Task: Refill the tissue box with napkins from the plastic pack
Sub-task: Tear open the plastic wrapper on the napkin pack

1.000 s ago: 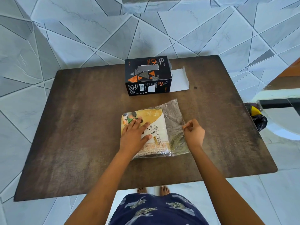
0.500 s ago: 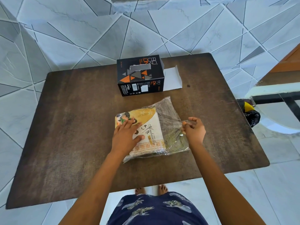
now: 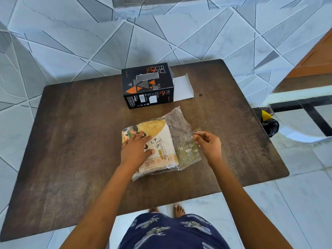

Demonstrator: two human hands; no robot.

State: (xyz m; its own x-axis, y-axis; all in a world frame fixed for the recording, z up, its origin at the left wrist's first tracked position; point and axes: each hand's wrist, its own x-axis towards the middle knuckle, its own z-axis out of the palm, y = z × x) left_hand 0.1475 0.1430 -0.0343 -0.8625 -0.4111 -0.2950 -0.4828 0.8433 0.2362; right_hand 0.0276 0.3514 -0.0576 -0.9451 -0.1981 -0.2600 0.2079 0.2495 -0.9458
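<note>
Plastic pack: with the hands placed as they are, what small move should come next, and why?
Probably pull the pinched film rightward to open the plastic pack. The left hand pins the napkins flat, the right hand grips the loose clear end, and the tissue box waits with its end flap open.

A black cardboard tissue box (image 3: pixel 147 85) with its white end flap open to the right stands at the far middle of the dark wooden table (image 3: pixel 71 141). Just in front lies the clear plastic napkin pack (image 3: pixel 161 142). The left hand (image 3: pixel 135 150) rests flat on its left part; the right hand (image 3: pixel 209 142) seems to pinch its right edge.
</note>
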